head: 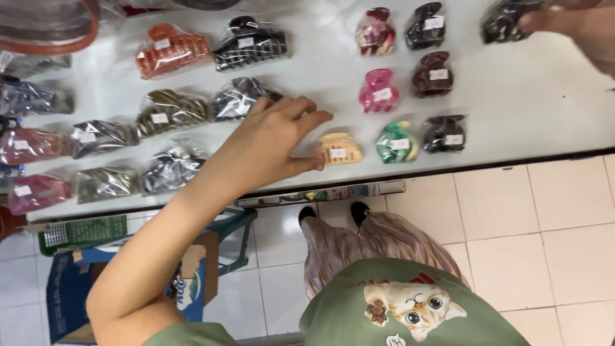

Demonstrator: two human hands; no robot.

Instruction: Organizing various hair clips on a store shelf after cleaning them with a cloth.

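Observation:
My left hand [272, 144] reaches across the white table [532, 102] with fingers spread, palm down. Its thumb tip touches the bag of a beige claw hair clip [337, 148], and its fingers lie over a grey-black clip in a clear bag [236, 97]. At the top right, my right hand [564, 19] is mostly cut off by the frame. Its fingertips pinch the right end of a bagged black claw clip [503, 20]. Every clip sits in a clear bag with a small white label.
Rows of bagged clips cover the table: orange [172, 50], pink [378, 91], dark red [432, 74], green [397, 142] and black [444, 133]. Below the table edge are a tiled floor [544, 243], a green stool [237, 230], a blue carton [70, 295] and a green basket [83, 232].

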